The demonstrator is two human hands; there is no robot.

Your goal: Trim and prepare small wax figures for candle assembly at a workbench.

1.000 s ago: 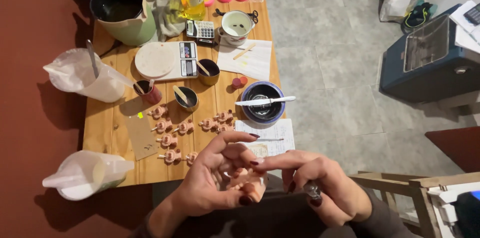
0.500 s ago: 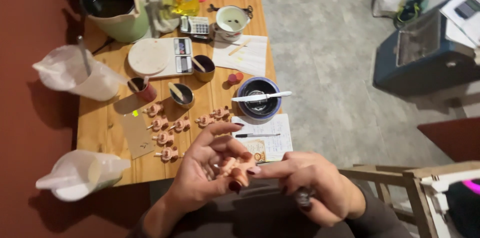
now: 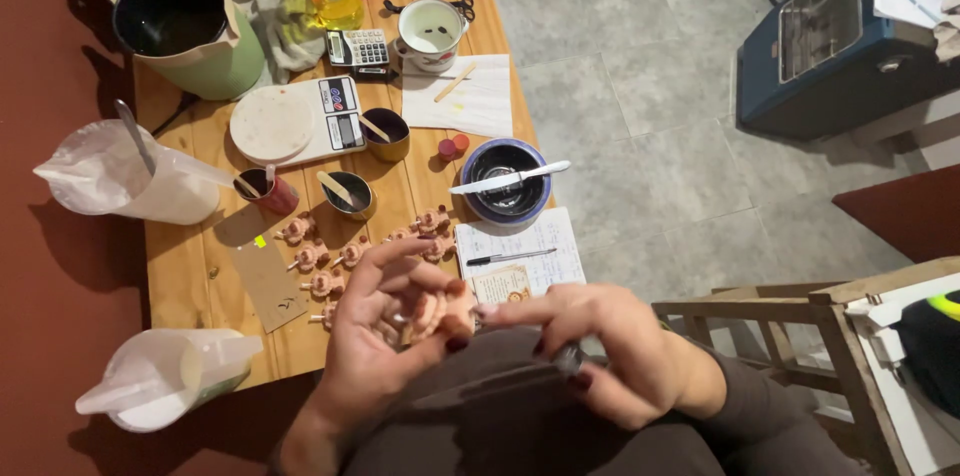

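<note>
My left hand (image 3: 385, 336) holds a small pink figure (image 3: 432, 311) between thumb and fingers, just off the near edge of the wooden table (image 3: 190, 286). My right hand (image 3: 600, 356) reaches in from the right, its forefinger tip touching the figure; a dark ring shows on one finger. Several more small pink figures (image 3: 320, 258) on short sticks lie on the table just beyond my left hand.
On the table: a bowl with a knife across it (image 3: 505, 181), a notebook with a pen (image 3: 520, 256), a white kitchen scale (image 3: 295, 121), small cups, a green jug (image 3: 185, 31), plastic bags with white powder (image 3: 120, 176), an oil bottle. A wooden frame (image 3: 800, 316) stands right.
My hands have stayed together on the pink figure, with the fingers shifting slightly around it. The view has drifted a little; nothing on the table has moved.
</note>
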